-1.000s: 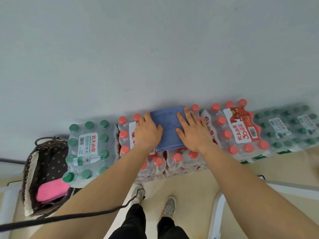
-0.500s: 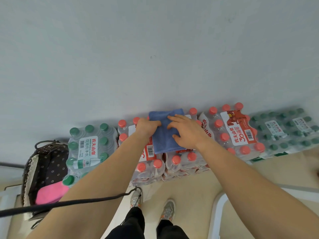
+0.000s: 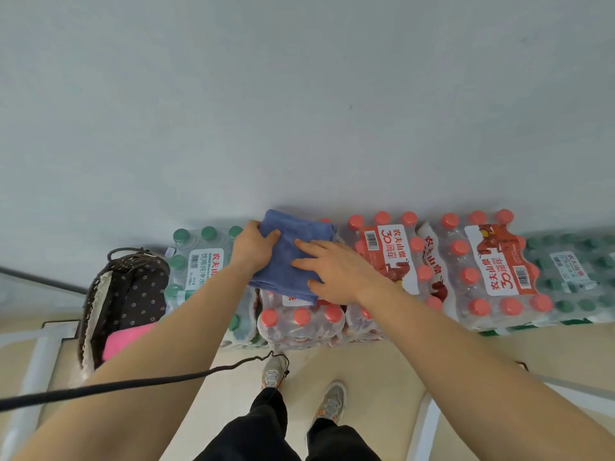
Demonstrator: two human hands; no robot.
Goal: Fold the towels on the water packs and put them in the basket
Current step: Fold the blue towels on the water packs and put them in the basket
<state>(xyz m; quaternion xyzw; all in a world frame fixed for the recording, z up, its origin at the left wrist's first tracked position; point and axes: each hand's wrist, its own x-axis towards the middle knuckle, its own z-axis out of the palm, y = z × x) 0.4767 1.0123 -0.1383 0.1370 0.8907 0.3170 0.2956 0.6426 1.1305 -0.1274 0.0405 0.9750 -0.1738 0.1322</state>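
A folded blue towel (image 3: 293, 251) lies on a red-capped water pack (image 3: 299, 322) against the wall. My left hand (image 3: 254, 249) grips the towel's left edge, thumb on top. On the towel's right half rests my right hand (image 3: 332, 269), its fingers straight and flat. The dark dotted basket (image 3: 133, 287) stands on the floor at the left, beside a green-capped pack (image 3: 199, 257). A pink towel (image 3: 128, 337) lies inside the basket.
More red-capped packs (image 3: 479, 271) and green-capped packs (image 3: 572, 271) run along the wall to the right. A black cable (image 3: 133, 384) crosses below my left arm. My feet (image 3: 276, 371) stand on the beige floor before the packs.
The view has shifted right along the packs. My left hand has closed on the towel's left edge and the towel now sits slightly skewed; my right hand stays flat on it.
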